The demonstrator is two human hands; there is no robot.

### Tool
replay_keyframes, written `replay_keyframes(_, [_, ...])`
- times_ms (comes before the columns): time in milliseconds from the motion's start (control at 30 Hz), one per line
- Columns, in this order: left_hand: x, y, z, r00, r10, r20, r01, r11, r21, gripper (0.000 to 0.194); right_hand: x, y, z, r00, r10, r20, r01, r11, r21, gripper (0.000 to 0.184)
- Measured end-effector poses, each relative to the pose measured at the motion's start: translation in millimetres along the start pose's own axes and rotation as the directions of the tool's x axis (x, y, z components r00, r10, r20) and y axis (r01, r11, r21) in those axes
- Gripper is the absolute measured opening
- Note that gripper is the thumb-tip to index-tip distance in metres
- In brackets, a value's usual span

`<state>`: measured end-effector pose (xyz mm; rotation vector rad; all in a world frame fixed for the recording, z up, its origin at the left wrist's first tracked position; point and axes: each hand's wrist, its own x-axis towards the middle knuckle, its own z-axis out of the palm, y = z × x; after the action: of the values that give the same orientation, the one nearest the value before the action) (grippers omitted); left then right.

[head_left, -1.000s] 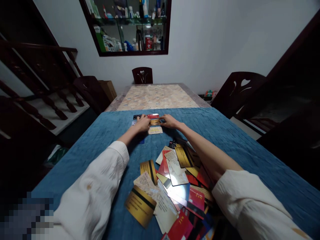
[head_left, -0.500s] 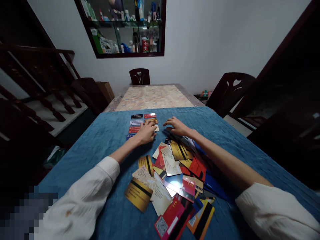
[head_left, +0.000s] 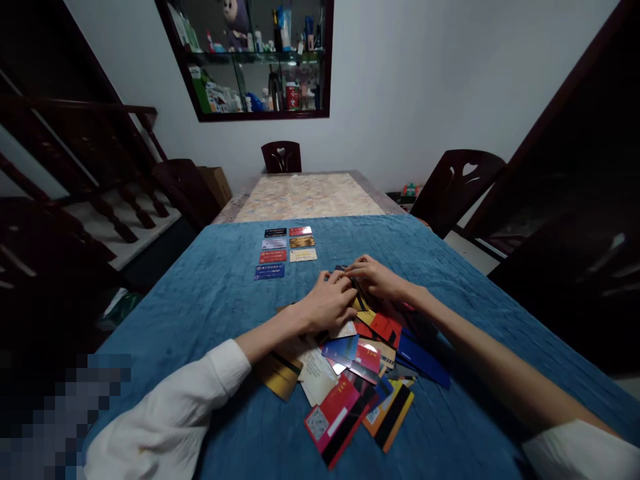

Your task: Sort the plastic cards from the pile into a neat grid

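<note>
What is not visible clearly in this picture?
Head view: part of the card pile, under the left hand.
Head view: whether the right hand grips a card; fingers hide this.
Head view: fine print on the left column's blue card, too small.
Head view: right sleeve, cut by the edge.

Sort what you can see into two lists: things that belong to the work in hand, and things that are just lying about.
Work in hand:
left hand and right hand, both at the pile of cards
seven cards laid in two columns
blue cloth beneath the cards

Lying about:
dark wooden chairs
cardboard box
red jar and flask in the wall cabinet
</note>
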<state>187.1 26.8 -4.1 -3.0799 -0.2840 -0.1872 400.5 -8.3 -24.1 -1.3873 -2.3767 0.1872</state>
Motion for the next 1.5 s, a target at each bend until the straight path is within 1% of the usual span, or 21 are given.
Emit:
replay_keyframes(167, [-5, 0, -2.1, 0.999, 0.016, 0.034, -0.017, 0.999, 0.035, 0.023, -8, 1, 2, 1.000, -0.013, 0.021, 0.014, 1.000, -0.020, 0.054])
replay_keyframes(233, [-10, -3, -2.5, 0.999, 0.011, 0.038, -0.013, 0.999, 0.043, 0.022, -10, 0, 3, 1.000, -0.024, 0.016, 0.024, 1.000, -0.015, 0.050])
replay_keyframes(367, [-20, -10, -0.9, 0.999, -0.007, 0.050, 0.005, 0.999, 0.045, 0.034, -11, -4, 3, 0.999, -0.035, -0.003, 0.035, 0.999, -0.014, 0.033])
replay_keyframes(433, [-25, -12, -0.4, 0.999, -0.019, 0.041, 0.018, 0.999, 0.031, 0.039, -12, -7, 3, 0.999, -0.035, -0.010, 0.035, 0.999, -0.011, 0.028])
replay_keyframes(533, [-30, -14, -1.9, 0.999, -0.033, 0.028, 0.033, 0.999, 0.007, 0.034, -12, -12, 3, 0.999, -0.039, -0.022, 0.040, 0.999, 0.007, 0.026])
replay_keyframes(667, [-34, -13, -5.4, 0.997, -0.071, 0.024, 0.072, 0.997, -0.017, 0.025, -11, -19, 3, 0.999, -0.048, -0.017, 0.049, 0.998, 0.031, 0.025])
replay_keyframes(833, [-36, -11, -4.8, 0.991, -0.136, 0.020, 0.137, 0.989, -0.062, 0.032, -9, -21, 4, 1.000, -0.013, 0.000, 0.013, 1.000, 0.012, 0.032])
replay_keyframes(933, [-36, -10, -3.6, 0.985, -0.168, 0.026, 0.170, 0.982, -0.077, 0.031, -6, -20, 5, 1.000, -0.002, 0.012, 0.002, 1.000, -0.005, 0.035])
replay_keyframes(1167, [-38, -9, -4.2, 0.982, -0.189, 0.009, 0.189, 0.979, -0.081, 0.020, -1, -18, 9, 0.999, -0.033, 0.023, 0.034, 0.999, -0.007, 0.029])
replay_keyframes(1367, [-41, -10, -6.7, 0.973, -0.230, 0.016, 0.231, 0.969, -0.092, 0.019, -1, -18, 7, 0.999, -0.050, 0.018, 0.050, 0.998, -0.033, 0.030])
replay_keyframes(1500, [-43, -15, -6.9, 0.967, -0.253, -0.021, 0.247, 0.957, -0.155, 0.021, 0, -19, 5, 0.998, -0.064, -0.021, 0.064, 0.998, -0.030, 0.026])
